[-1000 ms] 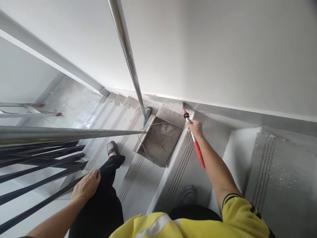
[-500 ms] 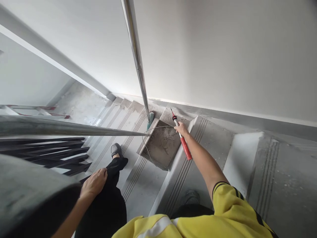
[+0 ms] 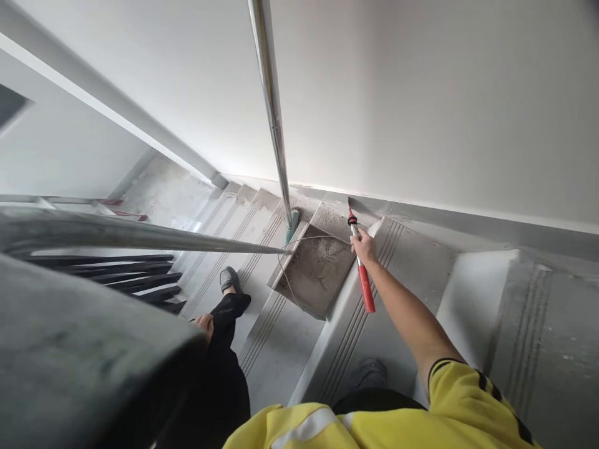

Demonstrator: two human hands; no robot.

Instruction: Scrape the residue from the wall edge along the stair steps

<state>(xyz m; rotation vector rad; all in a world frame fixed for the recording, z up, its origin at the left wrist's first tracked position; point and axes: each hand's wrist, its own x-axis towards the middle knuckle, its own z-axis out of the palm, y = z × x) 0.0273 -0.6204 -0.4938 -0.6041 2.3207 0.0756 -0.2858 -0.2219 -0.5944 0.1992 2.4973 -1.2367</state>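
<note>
My right hand [image 3: 365,245] is closed around the metal shaft of a red-handled tool [image 3: 366,289] with a black collar and a small dark tip. That tip touches or nearly touches the grey skirting [image 3: 322,196] along the wall. Whether it is a brush or a scraper is too small to tell. Just below the hand sits a square metal pan [image 3: 314,268] holding dirt, with a thin wire loop across it. My left hand [image 3: 204,324] lies on my knee, fingers resting over the dark trousers; a grey ledge hides most of it.
Dusty grey steps [image 3: 262,337] with grooved edges run across the view. A steel pole [image 3: 276,125] comes down to a green broom head [image 3: 292,226]; a second pole [image 3: 210,243] reaches the pan. Dark railing bars [image 3: 140,274] and a ladder [image 3: 79,204] are at left.
My right hand has shifted slightly right with the tool, whose tip is now at the skirting. My view has moved, and the ledge now covers more of my left hand.
</note>
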